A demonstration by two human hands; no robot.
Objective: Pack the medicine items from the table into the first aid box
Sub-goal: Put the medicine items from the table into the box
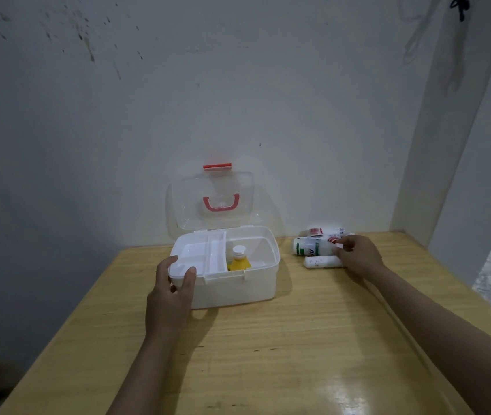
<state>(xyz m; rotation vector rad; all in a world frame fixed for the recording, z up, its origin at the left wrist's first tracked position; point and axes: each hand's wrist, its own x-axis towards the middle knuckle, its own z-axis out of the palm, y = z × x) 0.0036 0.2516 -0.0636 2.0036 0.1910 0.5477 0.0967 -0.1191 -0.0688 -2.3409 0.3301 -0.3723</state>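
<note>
The white first aid box [238, 290] stands open on the wooden table, its clear lid [212, 202] with a red handle leaning back against the wall. A yellow bottle with a white cap [239, 260] stands inside the right compartment, beside a white inner tray [196, 253]. My left hand [172, 290] grips the box's front left corner. Right of the box lies a cluster of medicine items: a white bottle with a green label [310, 246], a white tube [322, 262] and small red-and-white packs [317, 232]. My right hand [358, 254] rests on this cluster, fingers touching the green-labelled bottle.
The table [268, 354] is pushed into a corner, with a white wall behind and a wall edge [447, 175] on the right. The table's left edge drops off to a dark floor. Bare wood lies in front of the box.
</note>
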